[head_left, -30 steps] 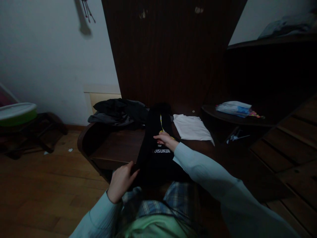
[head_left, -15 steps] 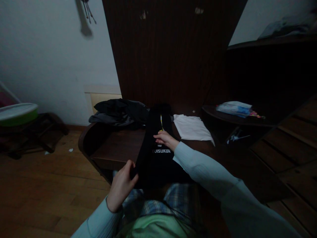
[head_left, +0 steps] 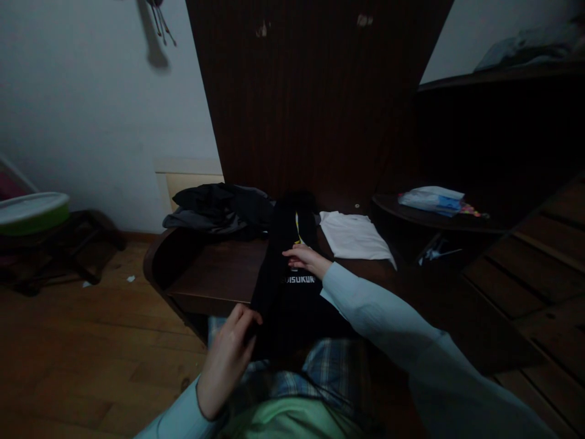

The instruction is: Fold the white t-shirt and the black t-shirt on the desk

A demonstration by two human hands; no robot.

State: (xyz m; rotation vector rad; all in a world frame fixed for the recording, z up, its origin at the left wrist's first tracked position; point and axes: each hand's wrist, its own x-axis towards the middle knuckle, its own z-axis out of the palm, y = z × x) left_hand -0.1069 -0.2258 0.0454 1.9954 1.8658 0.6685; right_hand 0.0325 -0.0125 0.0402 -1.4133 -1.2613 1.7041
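A black shirt [head_left: 297, 317] with white lettering and a yellow strip lies lengthwise over a dark wooden bench, its near end by my lap. My left hand [head_left: 231, 350] is closed on the near left edge of the shirt, thumb and fingers pinching the cloth. Higher up, beside the lettering, my right hand [head_left: 305, 257] has its fingers together on the shirt's cloth. The left side of the shirt is turned inward and covers the start of the lettering. Dim light hides the folds in the black cloth.
A folded white cloth [head_left: 354, 236] lies right of the shirt. Dark crumpled clothes [head_left: 223, 207] are heaped at the back left of the bench [head_left: 214, 268]. A plastic packet [head_left: 432, 200] rests on the right shelf. A green basin [head_left: 34, 213] stands on a low stool at left.
My left hand has moved slightly right and down with the shirt's edge, which now covers more of the lettering. My right hand stays nearly in place.
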